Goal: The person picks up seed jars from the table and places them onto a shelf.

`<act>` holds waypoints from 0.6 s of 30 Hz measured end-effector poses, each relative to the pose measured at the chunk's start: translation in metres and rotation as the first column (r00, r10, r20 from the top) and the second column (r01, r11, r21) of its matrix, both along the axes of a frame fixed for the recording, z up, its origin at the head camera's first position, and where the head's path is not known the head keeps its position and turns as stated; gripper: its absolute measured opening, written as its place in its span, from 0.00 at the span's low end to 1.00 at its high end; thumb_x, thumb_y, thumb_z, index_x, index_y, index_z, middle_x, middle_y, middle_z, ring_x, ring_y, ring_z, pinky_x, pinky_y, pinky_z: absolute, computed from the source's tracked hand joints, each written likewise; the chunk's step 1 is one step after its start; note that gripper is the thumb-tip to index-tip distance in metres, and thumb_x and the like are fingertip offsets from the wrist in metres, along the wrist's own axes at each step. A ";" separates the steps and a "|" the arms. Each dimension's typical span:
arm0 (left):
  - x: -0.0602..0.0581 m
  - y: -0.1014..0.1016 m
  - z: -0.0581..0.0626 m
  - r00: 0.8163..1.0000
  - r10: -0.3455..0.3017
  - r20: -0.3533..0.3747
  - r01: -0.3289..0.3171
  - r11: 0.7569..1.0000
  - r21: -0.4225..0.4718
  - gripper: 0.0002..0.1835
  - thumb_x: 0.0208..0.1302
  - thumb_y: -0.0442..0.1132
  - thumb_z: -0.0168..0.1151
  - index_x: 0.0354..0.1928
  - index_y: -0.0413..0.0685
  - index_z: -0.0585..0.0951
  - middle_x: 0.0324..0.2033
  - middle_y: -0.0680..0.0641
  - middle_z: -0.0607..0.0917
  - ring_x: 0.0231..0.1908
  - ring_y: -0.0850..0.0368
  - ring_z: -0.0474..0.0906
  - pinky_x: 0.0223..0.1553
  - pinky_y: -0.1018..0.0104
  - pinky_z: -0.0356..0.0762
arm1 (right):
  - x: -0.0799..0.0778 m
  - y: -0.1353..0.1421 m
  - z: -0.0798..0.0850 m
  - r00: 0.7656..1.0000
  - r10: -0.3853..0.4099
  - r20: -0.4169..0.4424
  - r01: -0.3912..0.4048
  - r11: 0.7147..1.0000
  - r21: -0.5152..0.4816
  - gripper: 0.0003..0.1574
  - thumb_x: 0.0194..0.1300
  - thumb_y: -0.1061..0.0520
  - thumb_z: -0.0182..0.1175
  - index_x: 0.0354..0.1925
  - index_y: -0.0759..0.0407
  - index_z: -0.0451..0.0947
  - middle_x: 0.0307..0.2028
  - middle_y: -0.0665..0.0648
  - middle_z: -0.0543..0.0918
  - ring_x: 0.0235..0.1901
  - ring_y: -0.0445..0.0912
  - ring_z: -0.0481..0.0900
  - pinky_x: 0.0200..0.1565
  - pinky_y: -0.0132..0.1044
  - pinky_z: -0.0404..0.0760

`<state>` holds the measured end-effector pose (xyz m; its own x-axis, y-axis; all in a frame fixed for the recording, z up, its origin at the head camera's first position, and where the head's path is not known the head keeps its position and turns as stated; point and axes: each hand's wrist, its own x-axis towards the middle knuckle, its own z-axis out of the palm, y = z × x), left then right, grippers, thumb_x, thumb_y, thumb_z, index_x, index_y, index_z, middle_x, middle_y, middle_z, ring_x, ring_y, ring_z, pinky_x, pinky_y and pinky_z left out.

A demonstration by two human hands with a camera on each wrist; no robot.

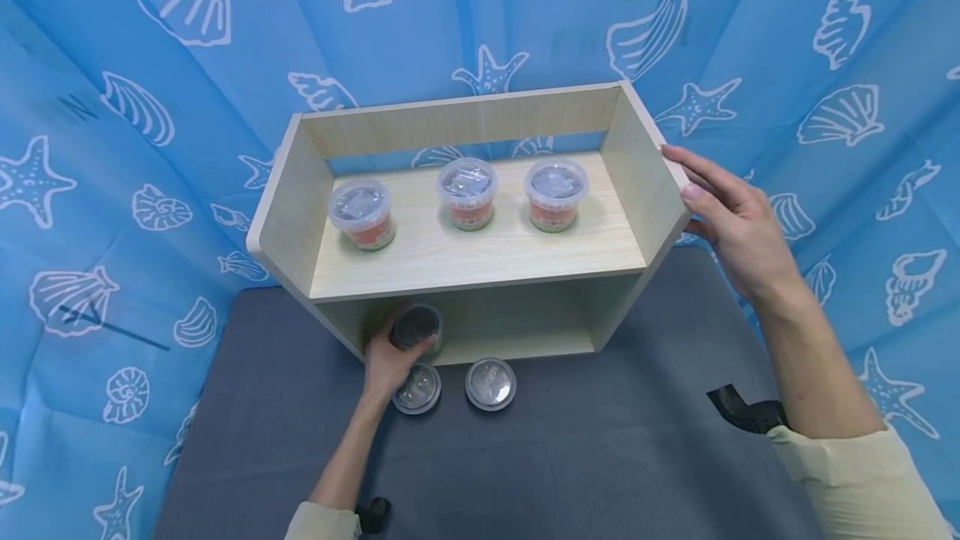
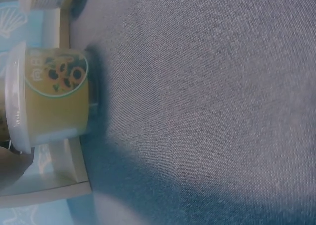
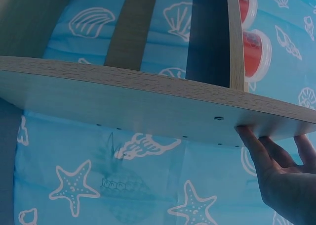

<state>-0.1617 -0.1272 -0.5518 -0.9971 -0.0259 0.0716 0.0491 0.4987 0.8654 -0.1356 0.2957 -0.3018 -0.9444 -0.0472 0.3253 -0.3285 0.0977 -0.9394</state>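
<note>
Reading the head view as a clock dial, I have a blue curtain printed with white shells and starfish at twelve, and a dark grey tabletop at six. A pale wooden shelf unit fills the middle. On its upper board stand three upright red tubs: one at nine, one at twelve, one at two. Crowding my left wrist are two lidded tubs on the table before the shelf, the near tub at seven, just beside the hand, and its neighbour at six. At seven, in the left end of the lower compartment, my left hand grips the held tub, thumb and fingers curled round it. At three, my right hand has its fingers spread, tips resting on the side panel. The held tub looks round, its lid dark and glossy, its wall mostly hidden. In the left wrist view a yellow tub with a milky lid bears sunflowers and the characters 向日; the red tubs' print is too small to read.
</note>
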 end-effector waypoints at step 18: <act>-0.003 -0.005 -0.016 0.998 -0.007 0.064 0.004 0.999 0.047 0.43 0.50 0.42 0.80 0.70 0.51 0.71 0.63 0.40 0.76 0.66 0.41 0.68 0.68 0.47 0.58 | 0.000 -0.001 -0.003 1.000 -0.014 -0.012 0.014 1.000 -0.004 0.28 0.76 0.58 0.50 0.72 0.55 0.67 0.70 0.57 0.67 0.60 0.48 0.71 0.48 0.26 0.77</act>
<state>-0.1644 -0.1321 -0.5683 -0.9997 -0.0225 0.0062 -0.0048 0.4573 0.8893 -0.1353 0.2952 -0.3048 -0.9410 -0.0323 0.3368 -0.3383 0.0985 -0.9359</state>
